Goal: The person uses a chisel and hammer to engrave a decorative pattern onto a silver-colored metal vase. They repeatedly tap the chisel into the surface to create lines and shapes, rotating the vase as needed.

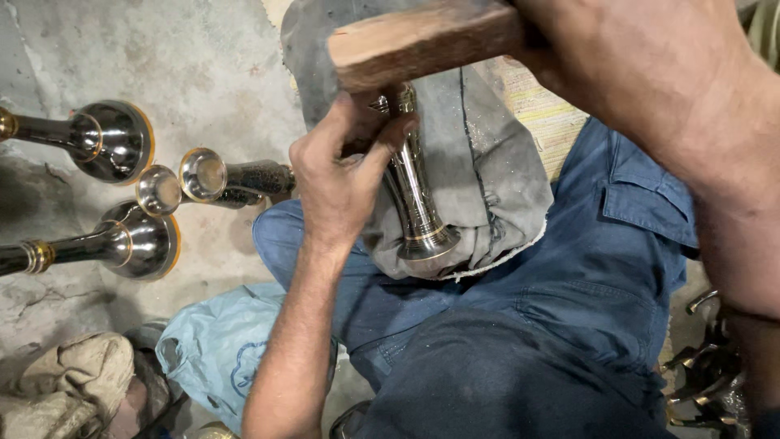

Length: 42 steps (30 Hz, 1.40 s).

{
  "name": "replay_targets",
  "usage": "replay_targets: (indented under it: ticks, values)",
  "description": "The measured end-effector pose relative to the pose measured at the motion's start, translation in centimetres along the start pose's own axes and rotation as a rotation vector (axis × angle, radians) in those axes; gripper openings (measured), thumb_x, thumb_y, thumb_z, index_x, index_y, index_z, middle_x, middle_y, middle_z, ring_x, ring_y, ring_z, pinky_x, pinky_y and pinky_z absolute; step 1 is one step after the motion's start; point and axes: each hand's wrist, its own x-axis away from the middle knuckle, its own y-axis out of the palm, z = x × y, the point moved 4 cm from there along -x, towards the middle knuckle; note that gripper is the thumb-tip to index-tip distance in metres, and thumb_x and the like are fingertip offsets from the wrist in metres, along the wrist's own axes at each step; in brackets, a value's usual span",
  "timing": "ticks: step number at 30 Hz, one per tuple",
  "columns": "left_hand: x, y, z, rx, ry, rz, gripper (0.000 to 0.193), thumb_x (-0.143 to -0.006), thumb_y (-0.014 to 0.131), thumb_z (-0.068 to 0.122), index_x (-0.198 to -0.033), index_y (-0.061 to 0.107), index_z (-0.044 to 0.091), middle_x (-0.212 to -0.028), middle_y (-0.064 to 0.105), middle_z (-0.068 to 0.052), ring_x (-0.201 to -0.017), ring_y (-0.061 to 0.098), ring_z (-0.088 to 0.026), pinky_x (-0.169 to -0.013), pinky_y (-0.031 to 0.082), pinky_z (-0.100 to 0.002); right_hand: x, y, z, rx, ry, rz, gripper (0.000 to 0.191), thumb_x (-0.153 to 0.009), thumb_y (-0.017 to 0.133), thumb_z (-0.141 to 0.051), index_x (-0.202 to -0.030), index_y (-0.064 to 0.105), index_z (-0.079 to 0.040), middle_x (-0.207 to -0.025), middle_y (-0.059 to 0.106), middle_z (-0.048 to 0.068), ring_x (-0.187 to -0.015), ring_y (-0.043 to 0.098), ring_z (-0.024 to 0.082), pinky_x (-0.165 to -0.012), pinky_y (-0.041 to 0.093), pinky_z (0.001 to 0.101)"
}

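My left hand [341, 175] grips a shiny metal horn-shaped piece [414, 199], its flared end pointing toward me. The piece rests on a grey cloth pad [496, 179] lying over my knee in blue trousers [585, 276]. A wooden mallet [422, 41] is held in my right hand [642, 57] close to the camera, its head just above the top of the metal piece and touching my left fingers. The mallet's handle is hidden inside my fist.
Several more polished horn-shaped pieces [114, 142] lie on the concrete floor [211, 73] at left, bells facing me. A light blue plastic bag [215, 349] and beige rags [69, 382] sit at lower left. More metal parts [703, 358] show at lower right.
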Motion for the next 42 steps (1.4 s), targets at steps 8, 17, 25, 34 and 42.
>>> replay_targets:
  ticks: [8,17,25,34,42]
  values:
    - [-1.8,0.1,0.6,-0.080,0.164,-0.246,0.037,-0.100,0.078,0.026,-0.132,0.066,0.011,-0.115,0.078,-0.007,-0.099,0.081,-0.019,-0.085,0.069,-0.034,3.6,2.4,-0.5,-0.447,0.209,0.250,0.028,-0.089,0.081,-0.006,-0.112,0.067,0.000,-0.091,0.069,0.016,-0.082,0.070,0.036,-0.074,0.055,0.0440]
    - [-3.9,-0.1,2.8,-0.165,0.314,-0.506,0.037,-0.100,0.078,0.026,-0.133,0.068,0.013,-0.109,0.077,-0.008,-0.095,0.076,-0.026,-0.084,0.060,-0.038,8.4,8.6,-3.3,-0.965,0.689,0.350,0.026,-0.099,0.078,-0.006,-0.112,0.058,0.004,-0.086,0.062,0.011,-0.075,0.061,0.027,-0.070,0.050,0.0393]
    - [-4.5,0.2,4.0,-0.240,0.395,-0.655,0.035,-0.096,0.075,0.026,-0.130,0.070,0.018,-0.103,0.078,-0.003,-0.087,0.075,-0.023,-0.074,0.059,-0.038,9.9,10.4,-5.2,-0.720,0.524,0.565,0.023,-0.106,0.080,-0.001,-0.104,0.057,0.002,-0.089,0.059,0.014,-0.078,0.058,0.030,-0.070,0.046,0.0399]
    - [-4.9,-0.1,3.8,-0.143,0.354,-0.666,0.034,-0.099,0.074,0.025,-0.131,0.067,0.017,-0.110,0.077,-0.004,-0.090,0.076,-0.022,-0.077,0.060,-0.038,10.0,10.1,-4.7,-0.613,0.558,0.455,0.026,-0.094,0.078,0.006,-0.109,0.058,0.003,-0.095,0.058,0.018,-0.085,0.060,0.033,-0.076,0.048,0.0410]
    - [-6.2,1.1,3.9,-0.370,0.318,-0.775,0.033,-0.100,0.073,0.031,-0.129,0.067,0.016,-0.095,0.077,-0.007,-0.091,0.074,-0.027,-0.078,0.057,-0.044,10.9,11.9,-5.1,-0.803,0.630,0.495,0.030,-0.096,0.080,0.005,-0.119,0.060,0.005,-0.102,0.065,0.017,-0.092,0.068,0.028,-0.081,0.053,0.0345]
